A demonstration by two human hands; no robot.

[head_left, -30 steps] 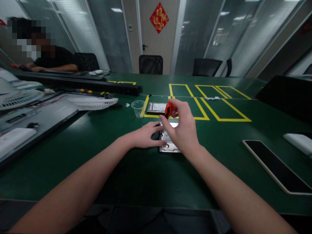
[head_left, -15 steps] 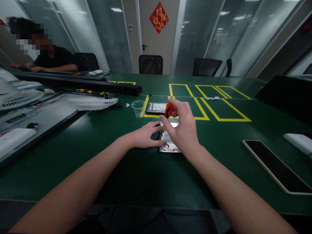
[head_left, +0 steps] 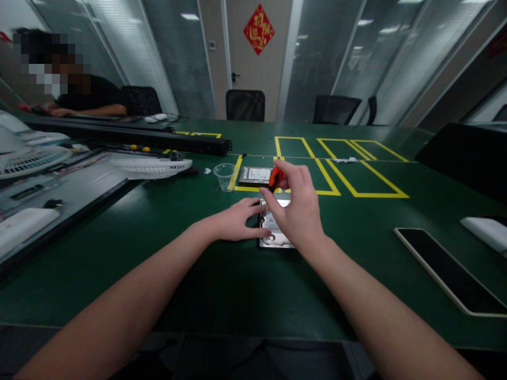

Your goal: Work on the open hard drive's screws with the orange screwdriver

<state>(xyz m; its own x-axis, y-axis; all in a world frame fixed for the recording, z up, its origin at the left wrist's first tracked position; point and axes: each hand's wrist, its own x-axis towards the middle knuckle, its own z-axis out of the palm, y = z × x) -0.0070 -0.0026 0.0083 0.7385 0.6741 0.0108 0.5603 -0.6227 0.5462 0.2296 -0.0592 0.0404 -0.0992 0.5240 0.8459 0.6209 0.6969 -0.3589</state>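
A silver hard drive (head_left: 273, 241) lies flat on the green table in front of me. My left hand (head_left: 238, 220) rests at its left side, fingers spread, the thumb lying over its top face and the index finger near the screwdriver's tip. In my right hand (head_left: 300, 208) is a screwdriver (head_left: 275, 178) with an orange and black handle, pinched between thumb and fingers. Its thin shaft slants down to the drive's upper left corner. My right hand covers much of the drive's right side. Behind it, a second hard drive (head_left: 253, 175) lies inside a yellow tape outline.
A clear plastic cup (head_left: 225, 177) stands left of the second drive. White fan parts (head_left: 152, 168) and a long black bar (head_left: 190, 142) occupy the left. A phone-like slab (head_left: 447, 269) lies at right. A person (head_left: 95, 97) sits across the table at far left.
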